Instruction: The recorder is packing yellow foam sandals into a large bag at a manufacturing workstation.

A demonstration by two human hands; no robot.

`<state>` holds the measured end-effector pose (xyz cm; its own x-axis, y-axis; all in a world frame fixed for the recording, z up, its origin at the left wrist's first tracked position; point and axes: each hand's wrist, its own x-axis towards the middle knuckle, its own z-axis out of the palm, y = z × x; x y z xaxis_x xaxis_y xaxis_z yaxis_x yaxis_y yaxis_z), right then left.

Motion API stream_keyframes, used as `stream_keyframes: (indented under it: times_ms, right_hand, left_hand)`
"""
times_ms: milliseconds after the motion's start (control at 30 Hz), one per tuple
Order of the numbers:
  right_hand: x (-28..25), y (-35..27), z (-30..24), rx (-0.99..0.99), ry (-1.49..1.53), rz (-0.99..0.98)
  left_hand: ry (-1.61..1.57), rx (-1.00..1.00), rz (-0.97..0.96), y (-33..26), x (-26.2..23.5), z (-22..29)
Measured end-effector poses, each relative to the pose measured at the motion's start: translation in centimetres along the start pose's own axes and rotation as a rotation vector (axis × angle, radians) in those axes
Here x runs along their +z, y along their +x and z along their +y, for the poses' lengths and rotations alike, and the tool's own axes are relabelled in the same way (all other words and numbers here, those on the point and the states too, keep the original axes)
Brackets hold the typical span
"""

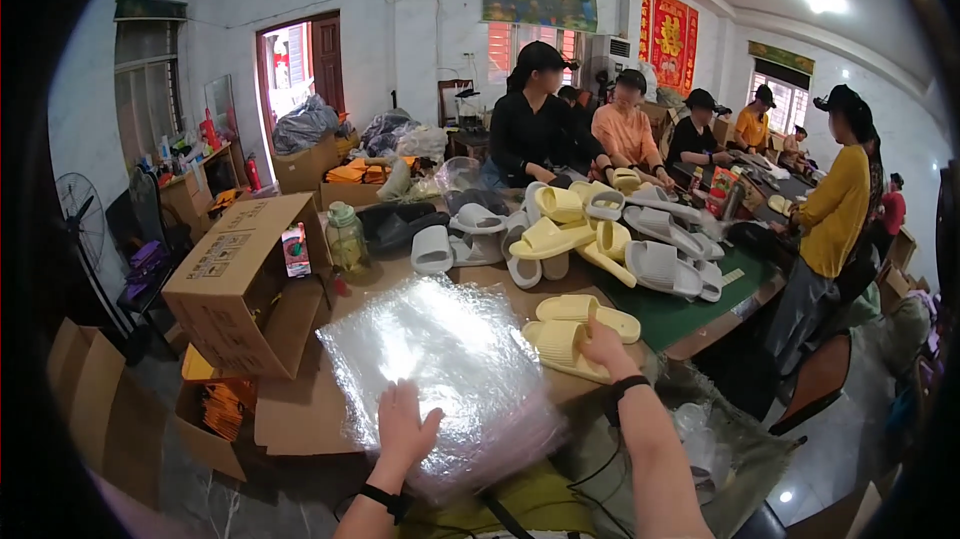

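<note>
Head view: yellow slipper pair (570,309) sits just right of the plastic stack (470,359); I judge it light, springy, best held at the strap (556,342). Plastic: likely thin, slippery; take an edge. My left hand (402,427) lies flat on it, fingers apart; my right hand (603,345) touches the nearer slipper (588,370), grip unclear. Cardboard (285,429) beneath; co-workers (627,124) far right.

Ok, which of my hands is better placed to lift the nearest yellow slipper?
Your right hand, I'd say: its fingers are at the nearest yellow slipper. Your left hand is spread over the clear plastic, farther away.
</note>
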<state>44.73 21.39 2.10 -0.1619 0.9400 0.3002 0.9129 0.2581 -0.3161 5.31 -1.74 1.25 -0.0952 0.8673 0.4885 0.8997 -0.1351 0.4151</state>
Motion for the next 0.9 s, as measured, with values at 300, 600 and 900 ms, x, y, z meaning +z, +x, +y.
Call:
stream_keyframes:
  times_ms: [300, 600, 900]
  right_hand:
    - [-0.2, -4.6, -2.7, 0.065, -0.175, 0.094]
    - [-3.6, -8.3, -1.1, 0.238, 0.042, 0.128]
    - [-7.7, -9.7, -11.3, -0.046, 0.468, 0.381]
  left_hand:
    - [-0.021, -0.04, -0.057, -0.2, -0.3, -0.4]
    - [-0.018, -0.069, -0.079, -0.4, -0.5, -0.3]
    - [-0.004, -0.015, -0.007, -0.1, -0.2, -0.4]
